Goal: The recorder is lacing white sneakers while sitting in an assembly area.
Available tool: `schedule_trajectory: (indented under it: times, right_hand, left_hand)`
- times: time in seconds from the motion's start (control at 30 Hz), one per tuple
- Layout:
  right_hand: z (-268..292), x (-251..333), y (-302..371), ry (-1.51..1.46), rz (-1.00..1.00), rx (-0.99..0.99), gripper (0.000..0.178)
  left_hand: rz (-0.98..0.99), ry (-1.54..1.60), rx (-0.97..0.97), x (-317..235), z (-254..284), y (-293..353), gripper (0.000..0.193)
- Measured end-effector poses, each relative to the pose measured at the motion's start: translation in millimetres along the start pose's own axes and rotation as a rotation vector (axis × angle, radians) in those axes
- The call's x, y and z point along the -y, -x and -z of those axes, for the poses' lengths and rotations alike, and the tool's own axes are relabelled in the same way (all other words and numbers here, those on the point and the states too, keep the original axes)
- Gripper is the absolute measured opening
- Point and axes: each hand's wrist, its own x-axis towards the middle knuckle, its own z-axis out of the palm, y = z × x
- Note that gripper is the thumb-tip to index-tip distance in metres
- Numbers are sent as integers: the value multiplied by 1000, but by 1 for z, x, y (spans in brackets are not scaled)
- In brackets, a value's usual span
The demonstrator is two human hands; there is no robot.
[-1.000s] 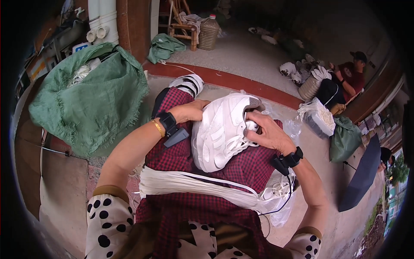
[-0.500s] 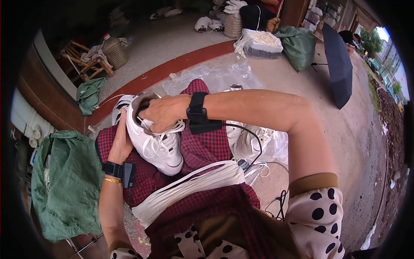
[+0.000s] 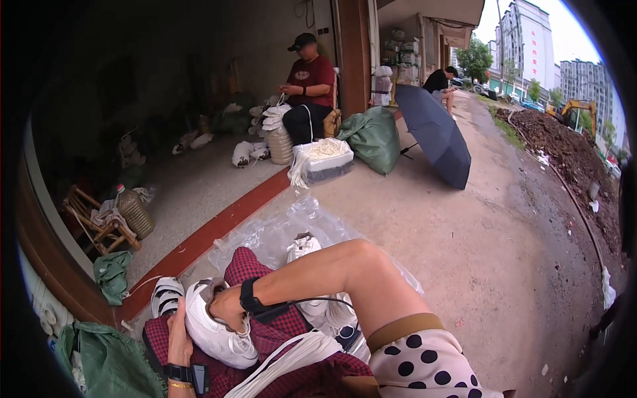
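Note:
A white sneaker (image 3: pixel 219 335) rests across my lap, toe toward me, with its laces hanging loose. My left hand (image 3: pixel 179 338) is closed along the sneaker's left side and steadies it. My right hand (image 3: pixel 229 308) reaches into the shoe's opening by the tongue; its fingers are hidden inside. Just beyond my left hand sits another white shoe (image 3: pixel 166 296) with dark stripes. A bundle of long white laces (image 3: pixel 292 358) lies over my red-and-black checked apron (image 3: pixel 265 331).
More white sneakers (image 3: pixel 304 247) stand on clear plastic sheeting (image 3: pixel 265 229) past my knees. A green sack (image 3: pixel 109 361) is at my left. Ahead are a lace-topped box (image 3: pixel 323 162), another green sack (image 3: pixel 373 139), an umbrella (image 3: pixel 434 136) and a seated person (image 3: pixel 312 79) handling laces.
The view has tilted up, bringing the seated person, street and buildings into sight. Both hands stay at the same sneaker; my right hand sits deeper in its opening.

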Motion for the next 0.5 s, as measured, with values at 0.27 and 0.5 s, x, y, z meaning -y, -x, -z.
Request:
schedule_trajectory:
  times: [0.27,0.5]
  right_hand:
    - [6,-4,3,-26,55,-36,78]
    - [78,-19,77,-140,122,-418,51]
  left_hand:
    - [-95,-11,-22,-15,-5,11,46]
    - [-242,42,139,-99,-28,-4,43]
